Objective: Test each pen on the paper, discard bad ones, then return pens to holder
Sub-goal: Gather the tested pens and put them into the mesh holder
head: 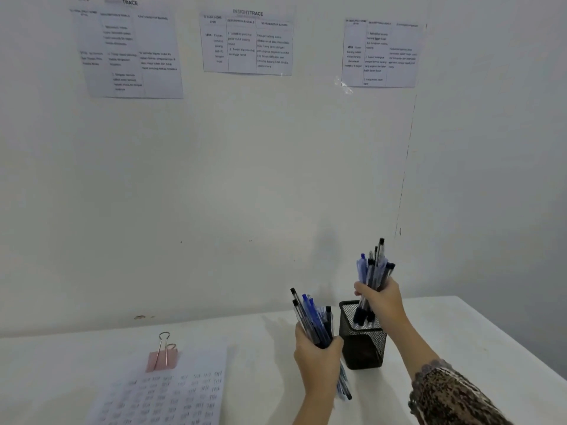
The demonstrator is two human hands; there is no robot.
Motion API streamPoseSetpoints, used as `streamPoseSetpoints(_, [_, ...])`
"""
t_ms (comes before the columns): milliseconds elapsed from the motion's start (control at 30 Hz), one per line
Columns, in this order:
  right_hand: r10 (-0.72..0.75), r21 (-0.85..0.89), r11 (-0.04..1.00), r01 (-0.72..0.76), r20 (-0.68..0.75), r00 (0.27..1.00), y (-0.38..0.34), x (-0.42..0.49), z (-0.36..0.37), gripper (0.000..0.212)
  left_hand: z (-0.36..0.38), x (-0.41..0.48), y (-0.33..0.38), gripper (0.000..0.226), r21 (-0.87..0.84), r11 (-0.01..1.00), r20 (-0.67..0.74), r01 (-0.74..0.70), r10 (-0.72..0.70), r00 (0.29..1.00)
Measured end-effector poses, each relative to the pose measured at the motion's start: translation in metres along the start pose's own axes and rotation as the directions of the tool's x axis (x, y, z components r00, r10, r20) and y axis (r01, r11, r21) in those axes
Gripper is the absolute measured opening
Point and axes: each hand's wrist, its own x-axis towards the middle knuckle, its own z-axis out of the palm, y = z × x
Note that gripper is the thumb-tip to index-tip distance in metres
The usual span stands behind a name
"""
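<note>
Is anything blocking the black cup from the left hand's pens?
Yes. The right hand holds its own pen bundle in the mouth of the mesh holder, beside the pens in the left hand.

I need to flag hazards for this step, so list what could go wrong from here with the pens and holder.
1. The right hand grips the right pen bundle tilted at the mesh holder mouth; pens may catch the rim or topple it.
2. The left pen bundle, gripped by the left hand, fans out and pokes below the hand; one could slip onto the table.
</note>
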Motion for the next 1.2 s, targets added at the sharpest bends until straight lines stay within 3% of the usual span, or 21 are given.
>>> streamPoseSetpoints(433, [-0.048,-0.118,0.992,0.048,0.005,0.999,0.010,0.009,0.002,0.049,0.021,0.010,-0.009,0.040,-0.002,1.000,0.029,0.003,-0.003,1.000])
streamPoseSetpoints(733, [-0.024,-0.086,0.996,0.032,0.092,0.995,0.009,0.012,0.002,0.033,0.022,0.011,-0.008,0.039,0.000,1.000,0.025,-0.009,0.009,1.000])
streamPoseSetpoints(933, [-0.053,-0.038,0.998,0.054,0.028,0.998,0.011,0.012,0.002,0.010,0.022,0.011,-0.010,0.041,0.013,1.000,0.038,0.000,0.000,0.999])
streamPoseSetpoints(1067, [-0.029,-0.012,1.000,0.029,-0.029,0.999,0.010,0.014,0.003,0.015,0.022,0.011,-0.010,0.039,0.014,1.000,0.036,0.007,-0.008,0.999])
streamPoseSetpoints(1200, [-0.006,-0.126,0.992,-0.001,-0.051,0.999,0.006,0.015,0.000,0.022,0.020,0.011,-0.008,0.036,0.009,1.000,0.038,0.011,-0.011,0.999])
